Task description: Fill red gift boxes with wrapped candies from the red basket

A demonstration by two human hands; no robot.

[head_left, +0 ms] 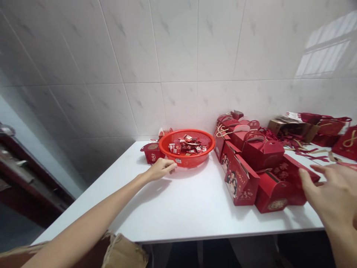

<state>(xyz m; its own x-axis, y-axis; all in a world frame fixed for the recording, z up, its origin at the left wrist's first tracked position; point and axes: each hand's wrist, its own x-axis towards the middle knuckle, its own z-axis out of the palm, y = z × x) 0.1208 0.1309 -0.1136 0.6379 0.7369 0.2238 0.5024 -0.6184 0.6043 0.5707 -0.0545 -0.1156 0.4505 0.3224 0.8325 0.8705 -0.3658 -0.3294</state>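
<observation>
My left hand (161,169) is in front of a red plastic colander (192,161), its fingers curled together; whether anything lies in them is hidden. Wrapped candies (188,145) in red and white are heaped in the colander. Beside it, on the left, a small red box (152,153) stands on the table. At the right edge my right hand (330,190) has thumb and fingers spread, close to a dark red gift box (292,176); nothing shows between them. In front of that is another red box (272,191), next to a taller one with a printed couple (240,178).
Several more red gift boxes (237,134) run back to the tiled wall. Ribbons (305,150), an open brown box (292,128) and red bags (329,130) occupy the right side of the white table (178,212). A torn cardboard box (125,253) stands below its front left edge.
</observation>
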